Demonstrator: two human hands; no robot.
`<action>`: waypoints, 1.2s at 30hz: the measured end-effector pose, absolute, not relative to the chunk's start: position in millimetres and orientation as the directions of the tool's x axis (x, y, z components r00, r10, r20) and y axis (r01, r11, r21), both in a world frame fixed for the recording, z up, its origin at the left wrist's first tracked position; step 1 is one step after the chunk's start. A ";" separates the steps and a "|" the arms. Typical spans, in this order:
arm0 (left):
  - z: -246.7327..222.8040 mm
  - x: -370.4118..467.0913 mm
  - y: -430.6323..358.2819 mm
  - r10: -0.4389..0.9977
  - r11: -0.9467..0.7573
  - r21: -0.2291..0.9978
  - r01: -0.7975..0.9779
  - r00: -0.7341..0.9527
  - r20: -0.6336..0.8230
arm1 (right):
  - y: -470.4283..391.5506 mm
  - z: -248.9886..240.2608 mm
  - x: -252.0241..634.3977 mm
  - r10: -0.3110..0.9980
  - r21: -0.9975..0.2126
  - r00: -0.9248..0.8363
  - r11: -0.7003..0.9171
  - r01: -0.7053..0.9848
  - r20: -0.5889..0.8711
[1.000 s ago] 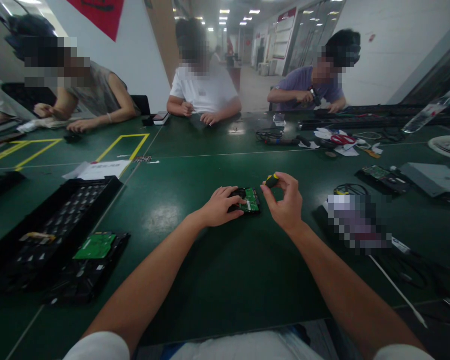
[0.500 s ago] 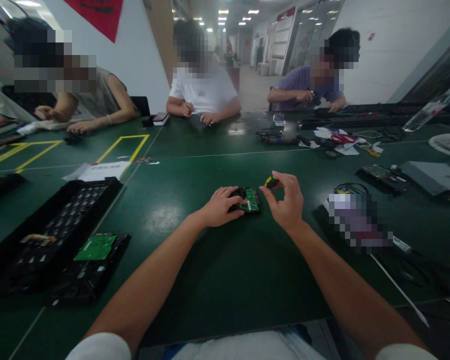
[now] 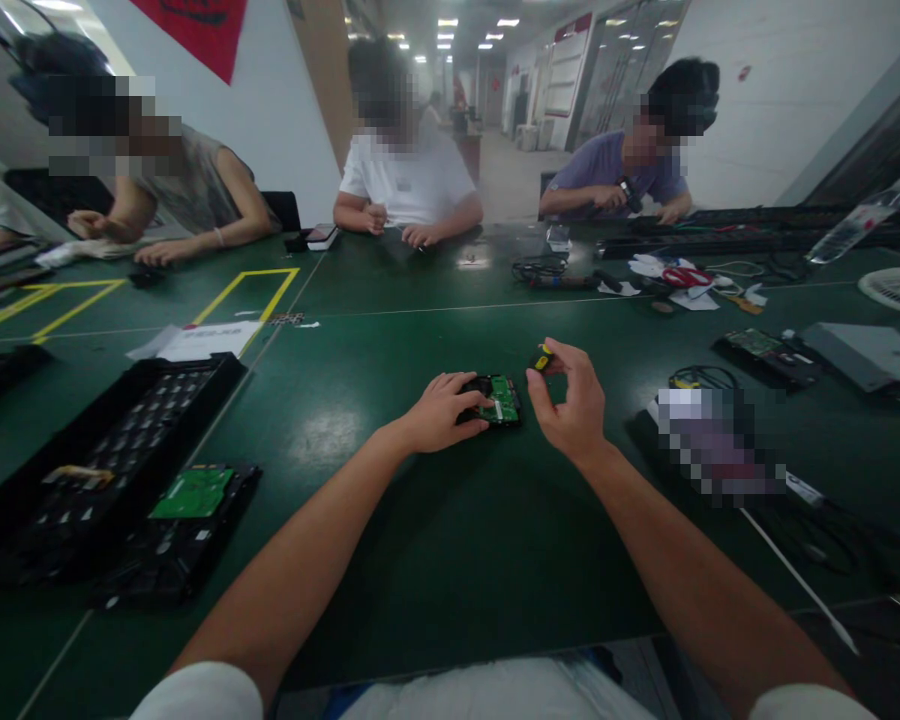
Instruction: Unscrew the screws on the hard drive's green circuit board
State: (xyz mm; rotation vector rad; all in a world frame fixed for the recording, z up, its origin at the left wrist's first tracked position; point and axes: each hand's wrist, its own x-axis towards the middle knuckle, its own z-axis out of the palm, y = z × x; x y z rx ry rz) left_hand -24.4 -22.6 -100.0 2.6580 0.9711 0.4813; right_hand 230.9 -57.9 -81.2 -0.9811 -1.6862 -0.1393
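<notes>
A small black device with a green circuit board lies on the green table, in front of me. My left hand rests over its left side, the fingers wrapped about its edge and touching the board. To the right of the device, my right hand is raised off the table. Its thumb and fingertips pinch a short black and yellow tool; whether a tip sticks out of it is too small to tell.
At the left lie a long black tray and another black unit with a green board. A device, a grey box, cables and a bottle are on the right. Several people sit across the table.
The black and yellow tool has turned and shifted slightly between my right fingertips. My left hand and the device stay put. The person at the far right has moved a hand-held object a little.
</notes>
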 end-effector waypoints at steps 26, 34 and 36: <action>-101.1 -24.6 -22.0 0.660 -0.737 0.361 0.571 0.722 0.205 | -55.9 -82.5 232.9 0.503 -0.370 -0.026 0.669 0.645 0.864; -100.8 -24.1 -22.2 0.663 -0.734 0.371 0.569 0.717 0.213 | -55.3 -85.5 231.1 0.526 -0.417 0.008 0.665 0.620 0.850; -100.8 -24.1 -22.3 0.662 -0.736 0.367 0.569 0.719 0.213 | -55.4 -84.6 231.6 0.503 -0.384 0.003 0.656 0.650 0.864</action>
